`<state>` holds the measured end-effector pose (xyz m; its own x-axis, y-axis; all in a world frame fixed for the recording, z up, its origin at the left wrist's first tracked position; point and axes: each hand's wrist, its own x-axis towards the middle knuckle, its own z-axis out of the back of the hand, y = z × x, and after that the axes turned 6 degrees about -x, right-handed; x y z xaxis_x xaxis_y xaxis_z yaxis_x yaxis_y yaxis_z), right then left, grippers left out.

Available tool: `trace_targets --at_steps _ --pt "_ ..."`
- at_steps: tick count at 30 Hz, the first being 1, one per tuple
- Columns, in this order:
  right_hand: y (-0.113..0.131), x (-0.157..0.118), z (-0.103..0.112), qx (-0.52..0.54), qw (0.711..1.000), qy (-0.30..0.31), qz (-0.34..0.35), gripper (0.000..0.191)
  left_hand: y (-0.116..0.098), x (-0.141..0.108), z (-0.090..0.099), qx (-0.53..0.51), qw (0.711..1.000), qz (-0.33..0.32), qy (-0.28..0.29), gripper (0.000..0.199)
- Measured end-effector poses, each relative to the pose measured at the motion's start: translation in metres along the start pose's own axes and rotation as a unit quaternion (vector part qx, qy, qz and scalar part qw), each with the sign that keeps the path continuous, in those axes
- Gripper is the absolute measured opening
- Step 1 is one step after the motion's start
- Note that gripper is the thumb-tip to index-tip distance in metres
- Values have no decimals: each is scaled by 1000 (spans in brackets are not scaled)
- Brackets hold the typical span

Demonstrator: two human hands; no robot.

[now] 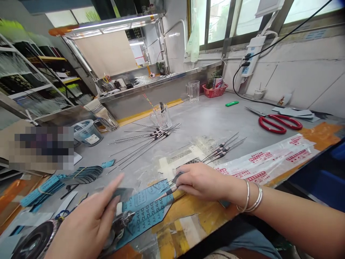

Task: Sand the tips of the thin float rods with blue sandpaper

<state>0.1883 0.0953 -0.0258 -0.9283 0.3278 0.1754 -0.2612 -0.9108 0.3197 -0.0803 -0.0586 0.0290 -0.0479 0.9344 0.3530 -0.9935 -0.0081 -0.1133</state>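
My right hand (198, 180) is closed around a few thin dark rods with thicker painted bodies, their tips over a blue sandpaper sheet (147, 205) marked 240. My left hand (91, 216) is at the lower left with its index finger stretched out, holding nothing that shows. Beside it, and partly hidden by it, a metal drill chuck (125, 218) points right over the sandpaper. Just beyond my right hand lies a small group of similar rods (223, 149). Farther off, a larger fanned bundle of rods (159, 135) lies in front of a glass mug (163, 117).
Red-handled scissors (272, 124), a green object (232, 103) and a red basket (215, 90) sit toward the back right. At left are a plastic tub (87, 132) and sandpaper strip bundles (44, 190). Plastic film (264, 162) covers the front right edge.
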Motion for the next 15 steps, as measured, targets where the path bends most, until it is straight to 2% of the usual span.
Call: trace_targets --at_steps 4,7,9,13,15 --pt "-4 -5 0 -6 1000 -12 -10 21 -30 15 -9 -45 990 -108 79 35" --pt "-3 -6 1 -8 1000 -12 -11 23 -47 19 -21 -69 970 -139 187 32" --pt "-3 -6 2 -10 1000 -6 -12 23 -51 19 -25 -61 962 -138 227 35" --pt "-4 -7 2 -8 1000 -4 -12 24 -36 21 -18 -82 969 -105 206 30" --pt "-5 -8 1 -6 1000 -10 -7 23 -24 26 -11 -84 975 -53 200 36"
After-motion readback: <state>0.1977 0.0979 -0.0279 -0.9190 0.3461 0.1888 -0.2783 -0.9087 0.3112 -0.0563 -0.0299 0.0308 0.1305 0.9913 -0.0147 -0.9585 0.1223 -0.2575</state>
